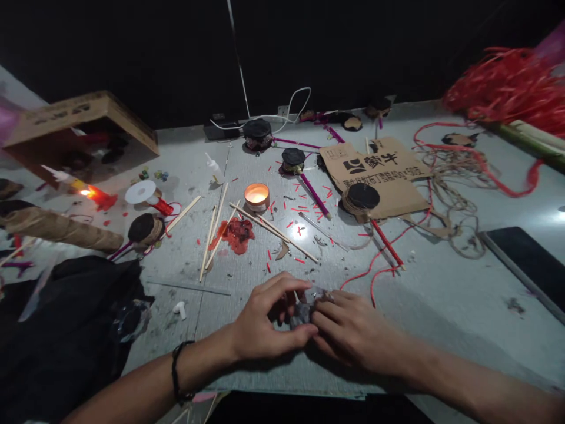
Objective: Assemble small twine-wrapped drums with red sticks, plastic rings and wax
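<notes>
The cardboard sheet (375, 176) carries a bold printed logo with the characters 蒙牛 — the smaller line beneath is too blurred to read. Near the table's (441, 294) front edge, the left hand (260, 321) and right hand (348, 330) pinch one small dark lump (304, 312) between their fingertips (its long axis cannot be told). A lit candle (256, 196) stands well beyond.

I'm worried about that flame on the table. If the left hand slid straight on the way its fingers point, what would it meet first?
Not the candle. The left hand points right, at the small dark object both hands pinch, and just behind it the right hand. The candle sits farther up the table.
</notes>
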Demonstrator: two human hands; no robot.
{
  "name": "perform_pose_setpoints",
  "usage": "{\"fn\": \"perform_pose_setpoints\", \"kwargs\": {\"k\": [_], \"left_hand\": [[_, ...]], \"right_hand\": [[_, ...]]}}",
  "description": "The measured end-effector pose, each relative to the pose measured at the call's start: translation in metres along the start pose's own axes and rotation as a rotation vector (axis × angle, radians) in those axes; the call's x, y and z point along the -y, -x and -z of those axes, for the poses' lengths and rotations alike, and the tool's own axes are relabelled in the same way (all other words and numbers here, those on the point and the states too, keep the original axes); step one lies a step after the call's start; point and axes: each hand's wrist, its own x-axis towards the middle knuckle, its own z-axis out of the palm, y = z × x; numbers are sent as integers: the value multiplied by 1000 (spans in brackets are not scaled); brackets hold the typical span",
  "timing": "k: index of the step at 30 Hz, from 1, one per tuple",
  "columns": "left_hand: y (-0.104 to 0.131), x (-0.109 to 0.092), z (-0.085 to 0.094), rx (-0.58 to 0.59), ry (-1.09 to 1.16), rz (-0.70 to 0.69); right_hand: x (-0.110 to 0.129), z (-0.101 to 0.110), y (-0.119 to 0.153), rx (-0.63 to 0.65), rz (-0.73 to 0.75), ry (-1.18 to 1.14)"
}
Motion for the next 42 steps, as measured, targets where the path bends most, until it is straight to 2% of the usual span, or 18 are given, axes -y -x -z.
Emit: {"fn": "perform_pose_setpoints", "kwargs": {"k": [9,14,21,27,30,33,35,42], "left_hand": [[-6,-4,3,-64,33,75],[-5,-2,5,-13,53,100],[-5,-1,13,107,-94,-10],[-8,2,15,70,-164,-221],[-8,3,17,23,-216,-284],[-8,3,18,-10,-267,-289],[-8,2,19,-27,-284,-287],[-9,-1,20,-73,-323,-296]], "right_hand": [[-9,-2,2,-69,-43,-28],[-10,-1,4,-57,-31,-35],[-10,4,5,34,40,-51],[-5,17,0,7,80,9],[-3,24,-1,-61,94,31],[-5,26,0,-159,112,30],[-6,27,1,-178,113,19],[-8,28,10,-289,-87,65]]}}
